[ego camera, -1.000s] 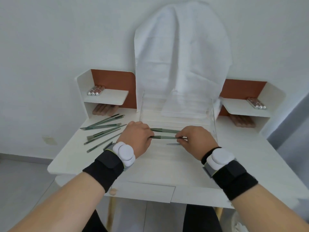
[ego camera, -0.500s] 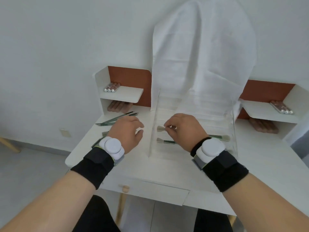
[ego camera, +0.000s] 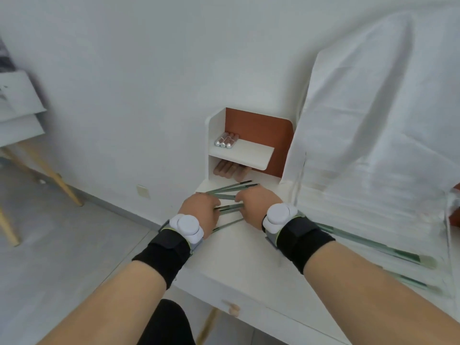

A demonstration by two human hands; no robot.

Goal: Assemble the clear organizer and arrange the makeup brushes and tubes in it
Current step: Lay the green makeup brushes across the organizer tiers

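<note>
Both hands at the desk's (ego camera: 239, 252) left edge; left hand (ego camera: 199, 211) and right hand (ego camera: 251, 207) each pinch one brush (ego camera: 229, 208) end, presumably to carry it level to the organizer (ego camera: 373, 215).

Shelf unit (ego camera: 211, 155) blocks behind loose brushes (ego camera: 229, 189); desk (ego camera: 239, 250) front bare.

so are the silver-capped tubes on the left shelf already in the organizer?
No, the three tubes lie on the shelf, apart from the clear organizer.

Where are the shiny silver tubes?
In the head view, the silver tubes lie on the upper left shelf, against the orange back panel, above the brown tubes.
</note>
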